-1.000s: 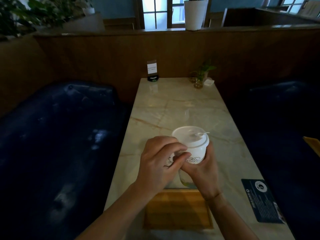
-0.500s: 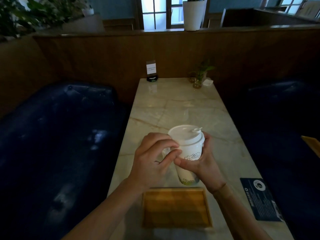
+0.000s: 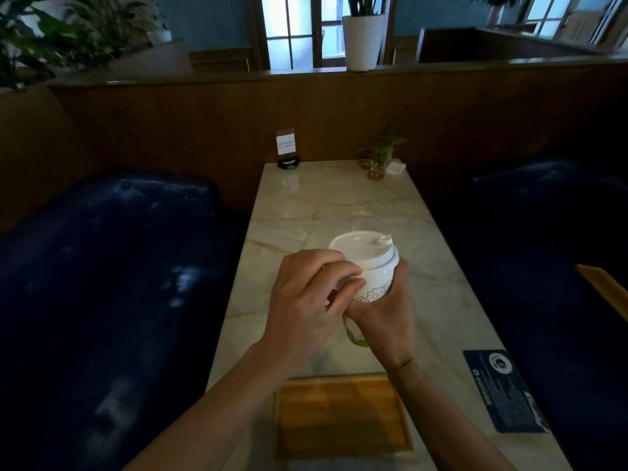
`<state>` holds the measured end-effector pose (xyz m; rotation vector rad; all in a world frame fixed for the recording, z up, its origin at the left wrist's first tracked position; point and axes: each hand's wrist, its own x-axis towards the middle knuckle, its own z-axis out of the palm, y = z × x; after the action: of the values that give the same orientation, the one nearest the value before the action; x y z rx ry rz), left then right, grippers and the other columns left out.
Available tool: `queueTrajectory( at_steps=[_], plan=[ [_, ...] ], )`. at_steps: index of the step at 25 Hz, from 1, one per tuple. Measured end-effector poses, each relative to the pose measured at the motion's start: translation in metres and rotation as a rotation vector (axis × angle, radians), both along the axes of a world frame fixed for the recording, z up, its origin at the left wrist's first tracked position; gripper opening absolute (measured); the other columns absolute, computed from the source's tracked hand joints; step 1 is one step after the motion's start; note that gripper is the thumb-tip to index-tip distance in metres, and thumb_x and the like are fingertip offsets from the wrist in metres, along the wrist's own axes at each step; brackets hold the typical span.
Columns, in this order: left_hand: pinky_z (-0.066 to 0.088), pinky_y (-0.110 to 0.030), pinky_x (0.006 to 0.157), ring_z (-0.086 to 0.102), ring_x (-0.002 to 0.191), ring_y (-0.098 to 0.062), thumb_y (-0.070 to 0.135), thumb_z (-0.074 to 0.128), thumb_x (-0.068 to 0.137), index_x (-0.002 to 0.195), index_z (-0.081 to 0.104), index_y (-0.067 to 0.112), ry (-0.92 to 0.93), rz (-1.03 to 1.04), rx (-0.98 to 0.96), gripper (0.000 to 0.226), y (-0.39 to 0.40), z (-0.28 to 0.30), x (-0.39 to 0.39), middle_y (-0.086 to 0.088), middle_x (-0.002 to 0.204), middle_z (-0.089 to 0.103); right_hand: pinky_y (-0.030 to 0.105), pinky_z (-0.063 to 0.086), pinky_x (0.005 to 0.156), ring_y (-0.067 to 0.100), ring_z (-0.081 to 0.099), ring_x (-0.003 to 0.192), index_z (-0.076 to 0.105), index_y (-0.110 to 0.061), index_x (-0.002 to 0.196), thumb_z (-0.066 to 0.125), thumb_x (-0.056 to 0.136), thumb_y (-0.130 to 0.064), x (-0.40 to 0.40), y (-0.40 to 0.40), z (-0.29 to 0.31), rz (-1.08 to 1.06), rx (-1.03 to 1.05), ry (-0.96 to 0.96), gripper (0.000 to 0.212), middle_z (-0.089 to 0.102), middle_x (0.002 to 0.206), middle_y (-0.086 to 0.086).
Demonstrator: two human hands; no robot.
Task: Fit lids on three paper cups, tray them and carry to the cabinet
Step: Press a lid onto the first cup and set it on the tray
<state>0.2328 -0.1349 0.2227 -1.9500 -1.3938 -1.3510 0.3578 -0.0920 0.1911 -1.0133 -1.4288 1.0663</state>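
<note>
A: Where's the paper cup [image 3: 373, 292]?
B: Centre of frame, upright, held betw. both hands over the marble bench [image 3: 343, 205]. White paper wall w/ a dark swirly line print; lower part mostly hidden by fingers, only a greenish bit of the base shows below the hands.

A: Lid?
B: White plastic lid [image 3: 362, 249], round, domed, smooth, seated on the rim. Small tab sticks up at its far right edge. Can't tell if it's pressed down all round, the near side is covered.

A: Grip on each side?
B: Right hand [image 3: 384, 317] wrapped round the cup body from the right, fingers closed on it. Left hand [image 3: 306, 300] curled against the cup's left side, thumb and forefinger pinched at the lid's edge; the exact contact is hidden behind the knuckles.

A: Tray?
B: Wooden tray [image 3: 343, 416], lower centre, rectangular, low rim, warm grain, flat on the bench just below the hands. Nothing on it.

A: Else?
B: Dark printed card [image 3: 503, 389] lower right on the bench, text too small to read. Far end: small sign holder [image 3: 287, 149] and a little plant in glass [image 3: 377, 161]. Glossy dark blue padded seat [image 3: 102, 283] at left; the right one is too dark to make out.
</note>
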Motion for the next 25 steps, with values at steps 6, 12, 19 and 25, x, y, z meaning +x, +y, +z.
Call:
queueTrajectory(
  at_steps=[6,12,19,25],
  plan=[
    [0.046,-0.032,0.084,0.061,0.092,-0.01,0.033,0.074,0.088,0.098,0.065,0.022,-0.079,-0.031,0.093,0.017,-0.011,-0.004,0.009,0.006,0.1,0.062,0.048,0.062,0.08,0.019,0.072,0.101,0.053,-0.021,0.126,0.093,0.058,-0.027,0.018,-0.015,0.003,0.093,-0.089,0.013,0.078,0.071,0.114,0.004],
    [0.048,-0.038,0.08,0.055,0.103,-0.001,0.034,0.07,0.09,0.103,0.064,0.024,-0.16,-0.14,0.067,0.017,-0.021,-0.006,0.008,0.009,0.106,0.058,0.059,0.057,0.087,0.031,0.07,0.106,0.056,-0.012,0.127,0.088,0.049,-0.034,0.033,-0.024,0.012,0.206,-0.16,0.037,0.087,0.07,0.116,0.014],
    [0.051,-0.043,0.074,0.06,0.095,-0.009,0.026,0.069,0.09,0.097,0.067,0.018,-0.202,-0.192,-0.013,0.011,-0.021,-0.011,0.001,0.006,0.102,0.06,0.053,0.059,0.09,0.033,0.066,0.112,0.043,-0.016,0.134,0.09,0.047,-0.03,0.038,-0.01,0.005,0.367,-0.188,0.033,0.099,0.061,0.128,0.016],
    [0.052,-0.044,0.072,0.064,0.083,-0.018,0.017,0.075,0.086,0.09,0.074,0.007,-0.015,-0.096,-0.019,0.011,-0.005,-0.002,-0.008,-0.005,0.091,0.066,0.031,0.06,0.083,0.008,0.065,0.11,0.041,-0.045,0.127,0.09,0.049,-0.044,0.025,0.013,0.007,0.271,-0.06,-0.085,0.093,0.063,0.119,-0.016]
  ],
)
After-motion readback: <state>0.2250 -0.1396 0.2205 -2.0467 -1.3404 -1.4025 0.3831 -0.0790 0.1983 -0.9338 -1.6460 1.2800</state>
